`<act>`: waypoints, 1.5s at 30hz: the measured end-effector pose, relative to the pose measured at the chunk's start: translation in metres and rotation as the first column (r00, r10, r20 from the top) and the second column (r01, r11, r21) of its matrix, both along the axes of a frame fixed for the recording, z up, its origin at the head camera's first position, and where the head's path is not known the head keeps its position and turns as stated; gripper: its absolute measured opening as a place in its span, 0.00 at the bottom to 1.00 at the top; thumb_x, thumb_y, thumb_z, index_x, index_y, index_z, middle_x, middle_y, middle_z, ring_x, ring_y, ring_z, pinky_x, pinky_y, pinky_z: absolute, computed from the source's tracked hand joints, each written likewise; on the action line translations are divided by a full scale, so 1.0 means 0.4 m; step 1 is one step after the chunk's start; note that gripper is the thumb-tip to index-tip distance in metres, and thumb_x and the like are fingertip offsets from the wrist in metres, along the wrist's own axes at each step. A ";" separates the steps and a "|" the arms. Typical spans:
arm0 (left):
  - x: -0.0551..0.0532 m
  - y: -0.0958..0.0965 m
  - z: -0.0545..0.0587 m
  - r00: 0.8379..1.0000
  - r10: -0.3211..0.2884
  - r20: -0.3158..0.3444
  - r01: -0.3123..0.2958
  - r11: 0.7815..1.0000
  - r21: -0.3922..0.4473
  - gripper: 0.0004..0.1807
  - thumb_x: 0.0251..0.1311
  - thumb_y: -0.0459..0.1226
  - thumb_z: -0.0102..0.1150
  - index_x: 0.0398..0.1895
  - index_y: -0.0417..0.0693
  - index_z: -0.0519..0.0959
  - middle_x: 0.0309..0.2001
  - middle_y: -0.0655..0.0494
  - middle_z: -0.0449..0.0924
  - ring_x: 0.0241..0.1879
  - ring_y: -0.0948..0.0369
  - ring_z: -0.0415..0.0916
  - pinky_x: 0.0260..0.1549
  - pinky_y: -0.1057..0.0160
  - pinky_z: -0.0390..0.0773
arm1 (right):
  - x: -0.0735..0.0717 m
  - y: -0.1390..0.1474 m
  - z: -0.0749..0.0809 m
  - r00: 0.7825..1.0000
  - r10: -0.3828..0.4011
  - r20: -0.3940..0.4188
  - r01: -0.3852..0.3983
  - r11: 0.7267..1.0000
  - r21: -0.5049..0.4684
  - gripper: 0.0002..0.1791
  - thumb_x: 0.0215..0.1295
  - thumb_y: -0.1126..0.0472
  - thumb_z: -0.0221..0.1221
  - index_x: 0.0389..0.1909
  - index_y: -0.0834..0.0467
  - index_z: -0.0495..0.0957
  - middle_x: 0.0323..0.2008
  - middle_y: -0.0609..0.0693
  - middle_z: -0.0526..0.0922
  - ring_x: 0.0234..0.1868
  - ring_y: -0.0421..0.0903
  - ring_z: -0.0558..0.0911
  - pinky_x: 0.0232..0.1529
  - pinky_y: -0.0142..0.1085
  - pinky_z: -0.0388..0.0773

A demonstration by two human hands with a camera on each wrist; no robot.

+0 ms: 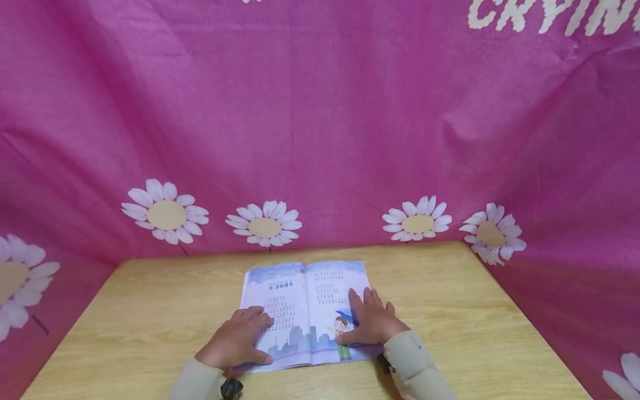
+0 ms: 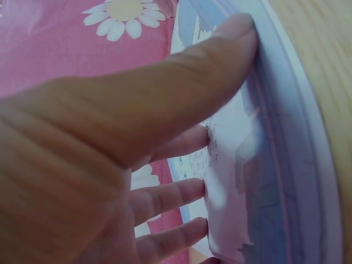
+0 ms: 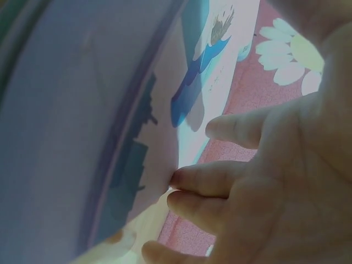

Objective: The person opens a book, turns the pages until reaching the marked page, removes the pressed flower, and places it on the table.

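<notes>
Book surroundings: magenta cloth printed with white daisies, hanging behind and beside the table.
Book support: wood-grain table, book lying near its front edge, between the two hands.
Book position: open flat, fold roughly upright in the head view, printed text on both pages.
Left hand: fingers relaxed and extended over the outer side of the left page; thumb on its lower part.
Right hand: fingers extended and spread at the outer side of the right page; thumb beside the cartoon figure.
Page artwork: blue city skyline along the bottom; cartoon figure on the right page.
Wrist fittings: one small black object at each sleeve cuff.
</notes>
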State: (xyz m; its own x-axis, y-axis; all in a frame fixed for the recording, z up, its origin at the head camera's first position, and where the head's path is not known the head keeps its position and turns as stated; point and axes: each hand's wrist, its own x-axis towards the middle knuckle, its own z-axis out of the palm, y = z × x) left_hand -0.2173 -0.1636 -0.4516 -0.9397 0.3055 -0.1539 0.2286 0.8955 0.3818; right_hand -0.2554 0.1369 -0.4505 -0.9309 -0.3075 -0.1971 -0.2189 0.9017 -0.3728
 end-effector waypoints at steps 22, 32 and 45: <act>0.005 -0.002 0.003 1.000 -0.008 -0.009 0.008 1.000 0.004 0.37 0.39 0.52 0.77 0.55 0.49 0.77 0.64 0.45 0.68 0.64 0.44 0.61 0.61 0.38 0.61 | 0.001 -0.001 -0.002 0.999 0.023 -0.025 -0.023 1.000 0.006 0.63 0.43 0.32 0.69 0.72 0.65 0.54 0.70 0.71 0.54 0.72 0.67 0.50 0.63 0.68 0.49; 0.005 -0.004 0.001 1.000 -0.009 -0.007 0.009 1.000 0.014 0.37 0.40 0.52 0.77 0.55 0.49 0.77 0.64 0.45 0.67 0.64 0.44 0.61 0.61 0.38 0.61 | 0.002 -0.001 -0.001 0.998 0.025 -0.050 -0.024 1.000 0.011 0.64 0.42 0.32 0.70 0.72 0.66 0.54 0.69 0.73 0.55 0.71 0.67 0.52 0.63 0.68 0.51; 0.000 -0.001 0.000 1.000 0.003 0.006 -0.003 1.000 0.017 0.38 0.40 0.52 0.76 0.57 0.50 0.77 0.65 0.45 0.67 0.65 0.43 0.60 0.61 0.37 0.60 | -0.001 -0.004 0.006 1.000 0.007 -0.022 -0.007 1.000 0.001 0.64 0.43 0.33 0.70 0.73 0.65 0.53 0.70 0.72 0.53 0.72 0.67 0.50 0.65 0.67 0.48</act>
State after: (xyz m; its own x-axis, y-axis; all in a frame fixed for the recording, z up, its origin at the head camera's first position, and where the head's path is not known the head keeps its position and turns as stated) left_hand -0.2172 -0.1642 -0.4515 -0.9396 0.3056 -0.1541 0.2239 0.8895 0.3984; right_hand -0.2558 0.1353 -0.4480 -0.9329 -0.3139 -0.1767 -0.2335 0.9006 -0.3667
